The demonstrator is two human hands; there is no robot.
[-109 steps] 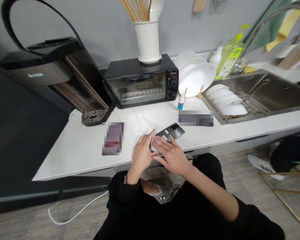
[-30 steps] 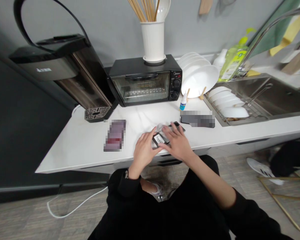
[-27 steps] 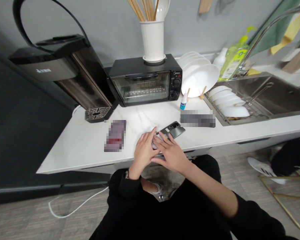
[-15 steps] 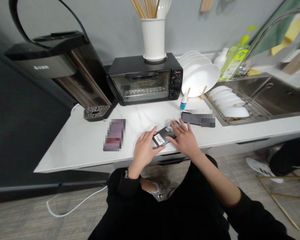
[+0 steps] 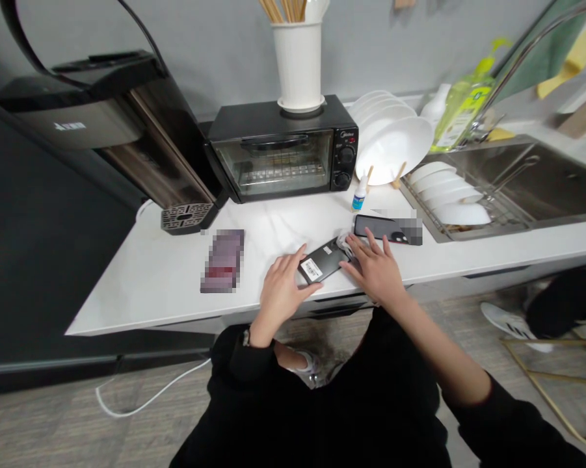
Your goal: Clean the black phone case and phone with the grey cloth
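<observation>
With the phone [image 5: 328, 261] flat on the table [image 5: 268, 224], we clamp one end in our left hand's [image 5: 280, 286] grip, likely against sliding, while our right hand [image 5: 378, 270], thumb and fingers apart, presses a tissue [image 5: 343, 242] on the other.

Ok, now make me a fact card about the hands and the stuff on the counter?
Left hand: thumb and fingers at one end of a dark smartphone
Right hand: fingers on a crumpled white tissue or cloth at the other end
Phone's upper side: barcode sticker
Past right fingertips: second phone, partly pixelated
Behind that: small blue-labelled bottle
Back of counter: black Midea toaster oven, white utensil holder on top
</observation>
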